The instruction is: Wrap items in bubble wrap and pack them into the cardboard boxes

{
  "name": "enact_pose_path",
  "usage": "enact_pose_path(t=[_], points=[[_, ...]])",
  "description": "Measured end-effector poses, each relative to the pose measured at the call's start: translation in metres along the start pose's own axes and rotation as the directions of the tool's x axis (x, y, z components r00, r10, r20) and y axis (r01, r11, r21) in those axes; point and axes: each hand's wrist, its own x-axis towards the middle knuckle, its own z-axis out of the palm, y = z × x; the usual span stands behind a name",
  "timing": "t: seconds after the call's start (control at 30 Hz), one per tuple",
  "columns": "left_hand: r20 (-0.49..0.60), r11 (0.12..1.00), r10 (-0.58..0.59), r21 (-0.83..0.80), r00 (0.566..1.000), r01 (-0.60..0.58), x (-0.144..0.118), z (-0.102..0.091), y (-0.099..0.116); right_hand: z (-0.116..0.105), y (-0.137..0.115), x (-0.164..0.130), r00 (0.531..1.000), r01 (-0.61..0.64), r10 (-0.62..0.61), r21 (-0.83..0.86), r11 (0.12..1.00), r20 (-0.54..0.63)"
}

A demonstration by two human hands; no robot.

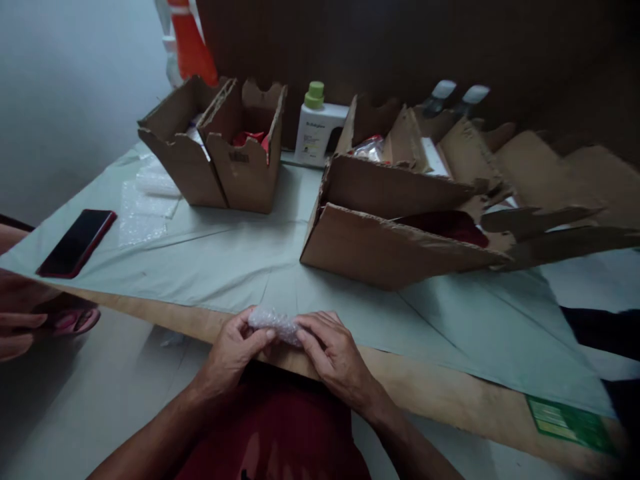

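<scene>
From the head view, the left hand [235, 350] and the right hand [333, 353] both pinch a small bubble wrap bundle [274, 325] at the near edge of the table [225, 260]; the bundle looks wrapped already but is not yet put in any box. A pale green cloth [450, 313] covers the table, with torn cardboard boxes [390, 227] and a white bottle [316, 130] toward the far edge, a phone [76, 242] and spare bubble wrap sheets [145, 207] near the left edge, and a dark wall [400, 47] behind in a dim room.

Bottle [317, 133] label blurred; box [245, 160] print illegible; nothing readable
</scene>
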Motion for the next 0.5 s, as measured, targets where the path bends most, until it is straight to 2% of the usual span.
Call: enact_pose_path(t=[0.07, 0.17, 0.23, 0.3, 0.33, 0.37, 0.4, 0.47, 0.5], points=[[0.021, 1.0, 0.024, 0.011, 0.999, -0.024, 0.0, 0.003, -0.001, -0.007, 0.001, -0.008, 0.996, -0.091, 0.092, 0.157, 0.983, 0.002], [0.07, 0.997, 0.074, -0.014, 0.995, -0.074, 0.001, 0.012, -0.002, -0.017, 0.007, -0.016, 0.98, -0.201, 0.19, 0.386, 0.9, 0.065], [0.126, 0.995, 0.103, -0.007, 0.987, -0.103, 0.002, 0.02, 0.001, -0.023, 0.009, -0.017, 0.969, -0.244, 0.227, 0.448, 0.86, 0.094], [0.188, 0.987, 0.147, 0.031, 0.971, -0.155, 0.007, 0.029, 0.011, -0.034, 0.009, -0.018, 0.967, -0.244, 0.25, 0.449, 0.86, 0.046], [0.219, 0.974, 0.205, 0.053, 0.954, -0.221, 0.01, 0.032, 0.019, -0.043, 0.007, -0.018, 0.966, -0.231, 0.259, 0.436, 0.87, -0.003], [0.248, 0.943, 0.291, 0.087, 0.924, -0.321, 0.014, 0.036, 0.031, -0.054, 0.005, -0.019, 0.963, -0.213, 0.261, 0.412, 0.886, -0.064], [0.269, 0.883, 0.404, 0.135, 0.874, -0.449, 0.02, 0.039, 0.044, -0.068, 0.002, -0.021, 0.959, -0.189, 0.253, 0.377, 0.907, -0.127], [0.285, 0.653, 0.638, 0.291, 0.715, -0.699, 0.035, 0.046, 0.077, -0.103, -0.002, -0.026, 0.925, -0.149, 0.231, 0.274, 0.95, -0.3], [0.293, 0.508, 0.721, 0.392, 0.628, -0.767, 0.044, 0.05, 0.093, -0.123, -0.002, -0.029, 0.886, -0.144, 0.219, 0.206, 0.968, -0.409]])
